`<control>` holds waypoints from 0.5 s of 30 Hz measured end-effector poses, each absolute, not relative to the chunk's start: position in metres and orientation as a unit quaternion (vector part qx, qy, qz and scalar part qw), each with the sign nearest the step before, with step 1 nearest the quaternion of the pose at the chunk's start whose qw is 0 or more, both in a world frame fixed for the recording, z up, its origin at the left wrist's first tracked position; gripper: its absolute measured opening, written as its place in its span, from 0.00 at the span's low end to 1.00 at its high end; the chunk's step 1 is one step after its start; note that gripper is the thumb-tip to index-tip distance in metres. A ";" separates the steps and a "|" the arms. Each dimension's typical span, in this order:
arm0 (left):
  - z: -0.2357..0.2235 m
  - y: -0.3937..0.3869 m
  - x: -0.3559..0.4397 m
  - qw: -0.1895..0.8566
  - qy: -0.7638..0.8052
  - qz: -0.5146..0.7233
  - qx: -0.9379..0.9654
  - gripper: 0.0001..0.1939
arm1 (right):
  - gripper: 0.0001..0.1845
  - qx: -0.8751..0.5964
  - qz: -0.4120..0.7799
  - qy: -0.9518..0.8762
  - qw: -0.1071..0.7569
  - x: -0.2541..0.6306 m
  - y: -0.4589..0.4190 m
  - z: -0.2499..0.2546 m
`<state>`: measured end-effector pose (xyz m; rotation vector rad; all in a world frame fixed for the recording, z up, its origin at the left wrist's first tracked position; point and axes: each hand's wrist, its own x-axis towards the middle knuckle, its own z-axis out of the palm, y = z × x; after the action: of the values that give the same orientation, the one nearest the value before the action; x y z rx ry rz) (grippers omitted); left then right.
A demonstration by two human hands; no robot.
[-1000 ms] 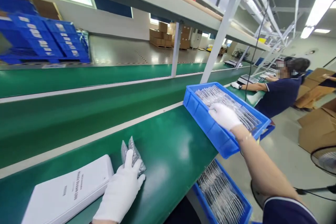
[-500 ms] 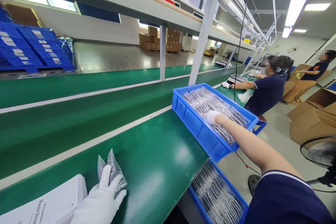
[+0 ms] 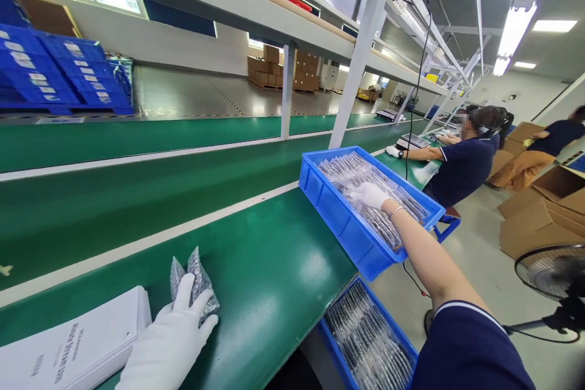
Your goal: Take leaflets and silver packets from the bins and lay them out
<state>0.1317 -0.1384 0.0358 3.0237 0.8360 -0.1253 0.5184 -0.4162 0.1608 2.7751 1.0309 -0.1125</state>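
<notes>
My left hand (image 3: 171,338), in a white glove, is over two grey-silver plastic bags (image 3: 201,286) that stand on the green table. Its index finger lies between them, and the thumb and other fingers grip the nearer one. Beside it lies a stack of white printed booklets (image 3: 68,341). My right hand (image 3: 369,195), also gloved, reaches into a blue bin (image 3: 340,219) packed with rows of similar bags (image 3: 351,164). Its fingers are closed on a clear plastic bag (image 3: 343,183) near the middle of the bin; the fingertips are partly blurred.
A second blue bin (image 3: 336,341) full of bags sits below the table edge. A white post (image 3: 359,61) and a hanging black cable (image 3: 414,97) rise behind the upper bin. A co-worker (image 3: 466,164) sits beyond it. A fan (image 3: 553,274) and cartons (image 3: 534,219) stand at right.
My right hand has lifted slightly from the near side of the bin towards its middle, with a bag now at its fingers. The left hand stays on its bags. The view has shifted slightly.
</notes>
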 end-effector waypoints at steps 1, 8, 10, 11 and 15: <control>0.039 -0.140 0.132 -0.015 0.263 -0.053 0.963 0.24 | 0.19 0.934 -0.020 0.345 0.087 0.517 -0.419 0.170; 0.049 -0.143 0.131 -0.005 0.247 -0.049 0.968 0.21 | 0.20 0.912 0.135 0.384 0.054 0.475 -0.427 0.235; 0.052 -0.143 0.129 0.005 0.239 -0.033 0.970 0.20 | 0.17 0.891 0.165 0.421 0.039 0.454 -0.414 0.230; 0.053 -0.144 0.128 0.010 0.237 -0.026 0.971 0.20 | 0.16 0.878 0.172 0.446 0.030 0.443 -0.403 0.220; 0.055 -0.147 0.128 0.025 0.240 -0.027 0.970 0.20 | 0.17 0.832 0.165 0.529 0.006 0.390 -0.331 0.143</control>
<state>0.1276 -0.1472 0.0546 2.9989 0.7427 -0.0841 0.3898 -0.3310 0.1428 2.6043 1.6546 0.5176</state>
